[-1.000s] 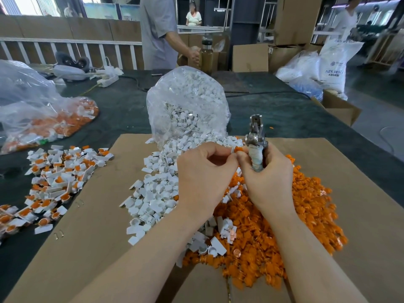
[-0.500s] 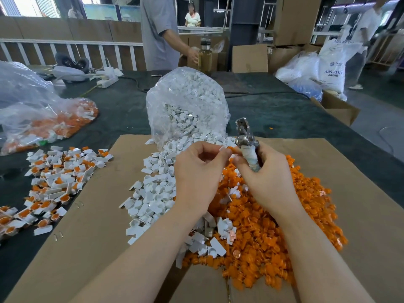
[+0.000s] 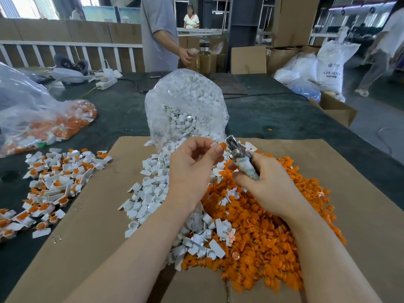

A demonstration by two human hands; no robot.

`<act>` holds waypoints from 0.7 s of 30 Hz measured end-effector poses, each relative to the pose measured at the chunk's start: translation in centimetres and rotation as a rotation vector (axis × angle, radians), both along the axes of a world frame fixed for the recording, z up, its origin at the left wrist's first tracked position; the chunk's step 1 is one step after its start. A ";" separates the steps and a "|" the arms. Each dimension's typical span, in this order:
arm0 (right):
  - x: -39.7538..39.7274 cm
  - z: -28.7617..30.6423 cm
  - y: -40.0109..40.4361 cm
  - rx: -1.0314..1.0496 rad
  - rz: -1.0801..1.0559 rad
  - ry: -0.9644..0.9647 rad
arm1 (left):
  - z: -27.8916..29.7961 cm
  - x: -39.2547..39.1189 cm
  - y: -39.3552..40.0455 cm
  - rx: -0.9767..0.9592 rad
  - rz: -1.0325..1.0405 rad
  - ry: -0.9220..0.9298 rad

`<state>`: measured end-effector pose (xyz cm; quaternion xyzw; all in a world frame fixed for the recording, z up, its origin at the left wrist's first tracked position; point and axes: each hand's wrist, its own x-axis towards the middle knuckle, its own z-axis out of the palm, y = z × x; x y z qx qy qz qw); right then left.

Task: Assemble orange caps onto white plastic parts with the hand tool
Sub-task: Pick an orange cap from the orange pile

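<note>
Orange cap (image 3: 222,146) pinched in left hand (image 3: 192,169), beside hand tool (image 3: 239,157).

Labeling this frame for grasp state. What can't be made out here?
- Head view: how the orange cap sits on the white part is hidden by the left hand fingertips.
- Hand tool: its handle is buried in the right hand; the tip is blurred.
- Bag of white parts: crinkled plastic obscures the contents.
- Sack print: too small to read fully.
</note>
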<state>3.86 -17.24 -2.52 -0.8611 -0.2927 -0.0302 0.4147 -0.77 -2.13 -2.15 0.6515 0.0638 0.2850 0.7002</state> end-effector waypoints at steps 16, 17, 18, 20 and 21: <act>-0.4 -0.1 0.3 -0.089 -0.013 -0.050 | 0.1 -0.3 0.2 0.061 -0.061 -0.030; -0.4 -0.1 0.4 -0.102 -0.016 -0.058 | 0.1 -0.4 0.3 0.067 -0.059 -0.030; -0.4 -0.1 0.4 -0.115 -0.019 -0.063 | 0.1 -0.3 0.3 0.074 -0.058 -0.035; -0.2 -0.2 0.4 -0.138 -0.023 -0.058 | 0.1 -0.3 0.4 0.077 -0.052 -0.034; -0.1 -0.2 0.4 -0.145 -0.028 -0.057 | 0.1 -0.3 0.4 0.076 -0.051 -0.027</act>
